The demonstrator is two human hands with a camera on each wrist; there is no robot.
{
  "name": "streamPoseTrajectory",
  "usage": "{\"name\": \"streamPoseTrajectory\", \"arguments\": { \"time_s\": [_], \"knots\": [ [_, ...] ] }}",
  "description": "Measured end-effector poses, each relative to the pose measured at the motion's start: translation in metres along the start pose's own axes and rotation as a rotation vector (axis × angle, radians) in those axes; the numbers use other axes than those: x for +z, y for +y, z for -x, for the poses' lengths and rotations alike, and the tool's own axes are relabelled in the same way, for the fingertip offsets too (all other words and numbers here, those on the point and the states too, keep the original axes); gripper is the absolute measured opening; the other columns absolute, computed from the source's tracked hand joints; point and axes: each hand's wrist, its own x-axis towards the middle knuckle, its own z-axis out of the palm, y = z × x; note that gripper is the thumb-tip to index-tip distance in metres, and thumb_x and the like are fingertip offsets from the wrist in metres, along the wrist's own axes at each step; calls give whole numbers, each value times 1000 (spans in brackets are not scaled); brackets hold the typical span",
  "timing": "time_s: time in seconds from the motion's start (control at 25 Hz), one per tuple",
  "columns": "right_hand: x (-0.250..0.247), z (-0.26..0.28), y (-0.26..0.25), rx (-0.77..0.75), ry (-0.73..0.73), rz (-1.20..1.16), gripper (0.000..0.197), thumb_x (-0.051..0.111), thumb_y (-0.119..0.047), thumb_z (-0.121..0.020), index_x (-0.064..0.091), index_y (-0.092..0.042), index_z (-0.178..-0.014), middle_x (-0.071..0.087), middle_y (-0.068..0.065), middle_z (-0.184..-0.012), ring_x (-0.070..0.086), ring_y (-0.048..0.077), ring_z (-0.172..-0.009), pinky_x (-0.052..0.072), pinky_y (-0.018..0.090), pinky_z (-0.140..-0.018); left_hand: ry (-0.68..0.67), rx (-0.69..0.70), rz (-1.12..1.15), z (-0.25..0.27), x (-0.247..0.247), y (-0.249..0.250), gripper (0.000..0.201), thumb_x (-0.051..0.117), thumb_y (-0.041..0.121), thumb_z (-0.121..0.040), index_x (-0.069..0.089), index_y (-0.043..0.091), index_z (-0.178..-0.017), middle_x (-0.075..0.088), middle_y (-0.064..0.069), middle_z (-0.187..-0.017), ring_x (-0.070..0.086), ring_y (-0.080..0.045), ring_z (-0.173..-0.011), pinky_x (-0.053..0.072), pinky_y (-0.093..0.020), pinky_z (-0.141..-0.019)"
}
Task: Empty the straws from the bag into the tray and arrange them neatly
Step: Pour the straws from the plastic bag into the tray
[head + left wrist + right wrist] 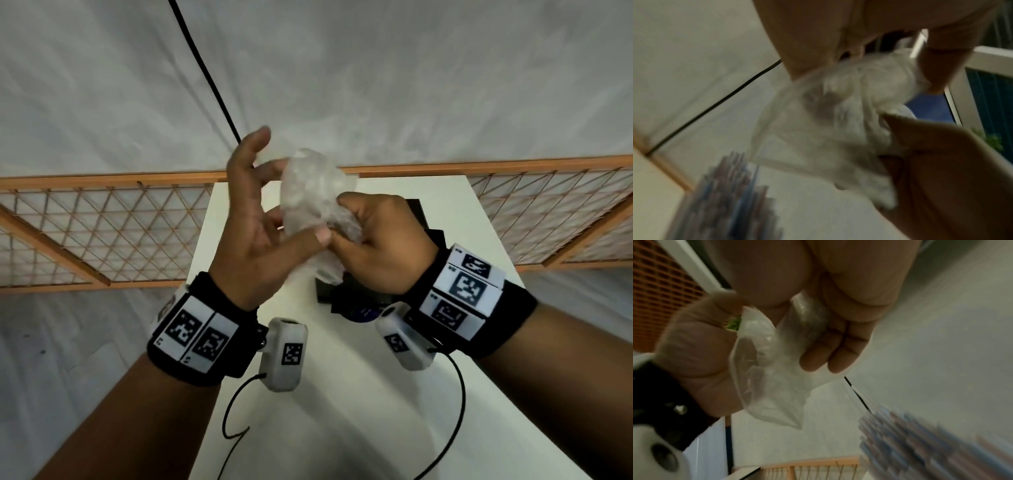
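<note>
From the head view, the clear bag (310, 195) looks empty and is held up over the middle of the white table (342, 394). The right hand (380, 240) curls tight around it. The left hand (260, 219) has spread fingers, thumb touching the bag. The dark tray (424, 219) sits under the hands.

From the left wrist, blurry straws (725, 203) stand below the bag.

From the right wrist, the fingers (824, 353) squeeze the crumpled bag. I think the next move is to put it down and tidy the straws

A white table (359, 394) stands before pale draped sheeting (376, 85) and an orange-framed lattice panel (102, 226)
</note>
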Motion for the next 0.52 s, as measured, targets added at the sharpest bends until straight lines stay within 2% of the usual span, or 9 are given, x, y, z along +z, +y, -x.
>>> {"name": "streamPoseTrajectory", "arguments": {
  "time_s": [0.04,0.12,0.24,0.28,0.32,0.36,0.44,0.52],
  "knots": [
    [4,-1,2,61,-37,-74,19,60,-27,-84,61,-16,-68,62,-5,-59,58,12,-54,46,32,-54,-98,-18,-88,2,-1,-2,83,76,6,-76,31,17,-145,47,-13,-138,60,-14,-121,58,-34,-89],
    [6,-5,1,189,-114,-290,19,56,-20,-81,69,-12,-70,69,5,-65,64,17,-60,52,36,-60,-242,-44,-370,5,0,-4,83,81,7,-76,40,14,-147,57,-6,-134,61,-15,-120,54,-37,-98],
    [9,-5,0,402,-186,-569,19,60,-17,-72,67,0,-73,69,22,-75,64,26,-68,51,40,-68,-217,-81,-605,7,6,-7,73,83,14,-73,51,18,-138,69,3,-118,67,-10,-105,53,-26,-90],
    [10,-3,1,446,-200,-602,20,63,-21,-72,69,-2,-75,69,25,-80,65,29,-70,53,44,-69,-187,-113,-662,6,8,-8,67,82,19,-73,55,19,-135,72,4,-113,68,-10,-99,52,-19,-84],
    [11,1,3,454,-197,-572,19,67,-27,-73,70,-9,-78,69,24,-83,68,29,-70,55,47,-69,-152,-149,-727,5,10,-8,60,77,25,-73,58,19,-130,74,3,-108,68,-12,-95,49,-13,-77],
    [11,5,6,424,-169,-480,20,70,-35,-74,67,-17,-82,70,17,-85,70,26,-69,57,45,-67,-120,-184,-802,5,10,-9,53,68,30,-73,62,19,-125,75,2,-103,69,-16,-92,45,-10,-70],
    [6,15,16,343,-69,-230,30,74,-45,-74,59,-23,-88,68,1,-85,67,13,-64,55,30,-64,-92,-258,-932,5,6,-10,42,53,32,-72,68,16,-108,75,-2,-92,68,-26,-87,39,-20,-66],
    [-3,24,32,326,-29,-14,27,76,-40,-77,59,-20,-84,65,-3,-77,58,5,-60,45,20,-61,-78,-376,-1013,10,-7,-17,26,49,31,-78,64,12,-88,67,-5,-80,62,-33,-83,33,-29,-67]
  ]
}}
